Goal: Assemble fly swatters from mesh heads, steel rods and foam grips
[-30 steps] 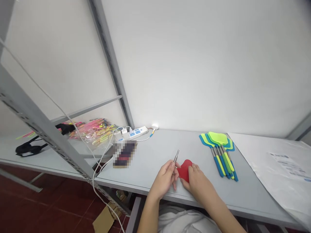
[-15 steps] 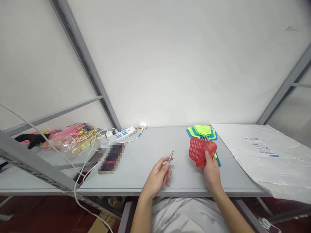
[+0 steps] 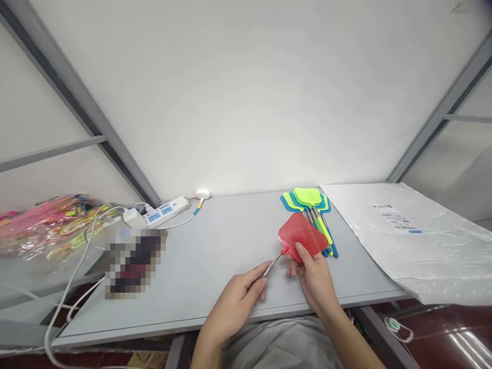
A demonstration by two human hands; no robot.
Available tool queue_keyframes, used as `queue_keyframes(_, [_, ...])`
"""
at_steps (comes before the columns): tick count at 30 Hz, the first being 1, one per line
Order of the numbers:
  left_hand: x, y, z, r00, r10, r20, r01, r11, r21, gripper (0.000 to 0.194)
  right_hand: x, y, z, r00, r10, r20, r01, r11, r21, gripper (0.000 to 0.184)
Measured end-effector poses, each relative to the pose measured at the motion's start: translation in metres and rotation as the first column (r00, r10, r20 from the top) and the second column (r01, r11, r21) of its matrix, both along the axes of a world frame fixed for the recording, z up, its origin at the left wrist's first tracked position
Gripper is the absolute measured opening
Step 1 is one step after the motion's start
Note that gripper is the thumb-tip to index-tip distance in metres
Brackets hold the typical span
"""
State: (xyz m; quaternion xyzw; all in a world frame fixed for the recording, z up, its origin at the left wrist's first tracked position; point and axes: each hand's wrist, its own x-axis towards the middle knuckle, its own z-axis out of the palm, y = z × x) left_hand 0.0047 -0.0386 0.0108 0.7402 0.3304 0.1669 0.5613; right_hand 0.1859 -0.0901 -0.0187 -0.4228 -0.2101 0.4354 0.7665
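Observation:
My right hand (image 3: 313, 274) grips a red perforated fly swatter head (image 3: 300, 233), thumb on top and fingers beneath. A thin metal rod (image 3: 272, 265) runs from the head's neck down into my left hand (image 3: 242, 300), whose fingers are closed around it. The rod's tip meets the neck of the red head; how deep it sits there I cannot tell. Just behind lies a fanned stack of yellow-green and blue fly swatters (image 3: 307, 197) with metal shafts and coloured handles, partly covered by the red head.
A white plastic mailer bag (image 3: 442, 241) with a label covers the right of the grey table (image 3: 215, 246). On the left are a power strip (image 3: 165, 212) with cables, a blurred-out object (image 3: 136, 264) and bagged colourful items (image 3: 54, 220). Metal posts frame both sides.
My hands have come together: the red head has turned, its neck now at the metal rod, which was apart from it before. The view has shifted to the right.

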Motion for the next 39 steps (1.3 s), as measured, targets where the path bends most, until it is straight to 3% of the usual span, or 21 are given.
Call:
queue_keyframes(19, [-0.004,-0.013,0.012,0.996,-0.013,-0.09,0.024,0.992,0.122,0.047,0.006,-0.002,0.0,0.983,0.145,0.116,-0.142,0.989,-0.034,0.034])
queue_keyframes(30, [0.001,-0.036,0.029,0.992,0.036,-0.118,0.006,0.944,0.331,0.038,-0.003,-0.022,0.023,0.969,0.232,0.085,-0.232,0.973,-0.017,0.037])
queue_keyframes(33, [0.004,-0.045,0.03,0.981,0.094,-0.171,0.002,0.873,0.488,0.037,-0.001,-0.023,0.025,0.962,0.261,0.082,-0.26,0.965,-0.03,0.037])
queue_keyframes(39, [0.009,-0.05,0.03,0.877,0.329,-0.349,0.097,0.591,0.801,0.041,-0.002,-0.019,0.025,0.956,0.283,0.077,-0.28,0.959,-0.046,0.041])
